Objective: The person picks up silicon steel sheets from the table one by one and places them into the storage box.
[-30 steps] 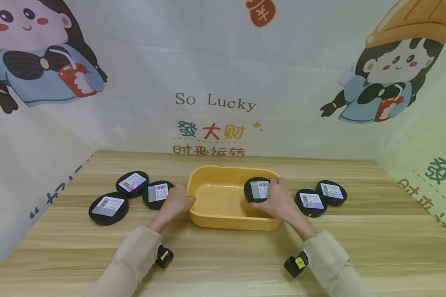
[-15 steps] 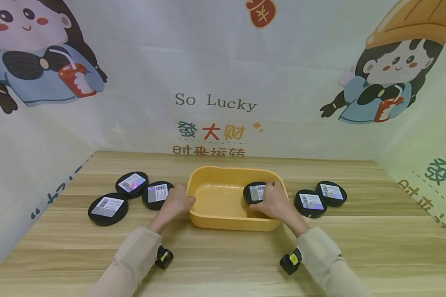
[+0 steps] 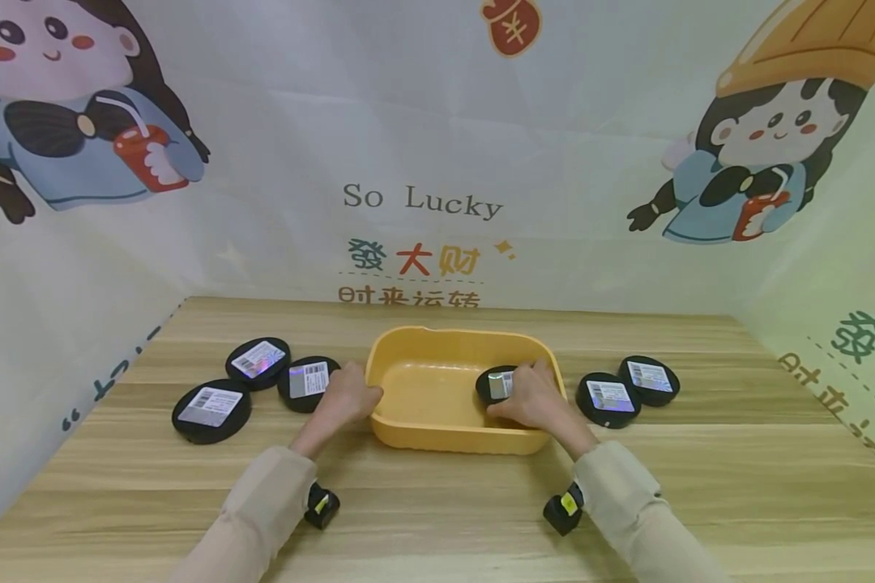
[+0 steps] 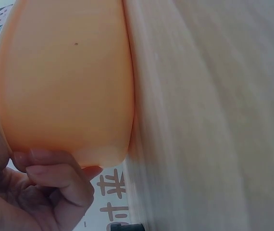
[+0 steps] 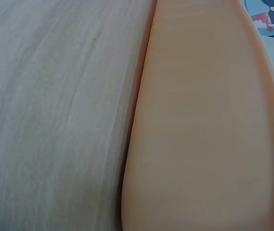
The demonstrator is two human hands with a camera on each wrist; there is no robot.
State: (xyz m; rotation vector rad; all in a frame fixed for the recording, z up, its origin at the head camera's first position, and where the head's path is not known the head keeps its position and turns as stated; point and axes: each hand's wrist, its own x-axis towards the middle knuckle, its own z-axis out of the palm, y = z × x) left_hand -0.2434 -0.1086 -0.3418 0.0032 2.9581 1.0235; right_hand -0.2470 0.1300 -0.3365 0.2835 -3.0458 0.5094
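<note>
A yellow plastic basin [image 3: 452,440] stands on the wooden table. At its left end my left hand [image 3: 345,399] grips the rim, thumb over the edge; the left wrist view shows the curled fingers [image 4: 55,175] against the outer wall. Inside the basin, toward its right end, my right hand [image 3: 531,397] holds a round black disc [image 3: 487,387] with a white barcode label. The disc's right part is hidden behind the fingers. Only the basin's outer wall [image 5: 204,120] and the table appear in the right wrist view, so that hand is out of sight there.
Left of the basin lie three similar labelled black discs: a near one [image 3: 211,411], a far one [image 3: 258,363] and one by my left hand [image 3: 308,384]. Two more discs [image 3: 608,399] [image 3: 650,380] lie to the right. A printed cloth [image 3: 423,162] backs the table.
My right hand has lowered the black disc deeper into the basin and shifted slightly left. My left hand has stayed on the rim. The other discs have not moved.
</note>
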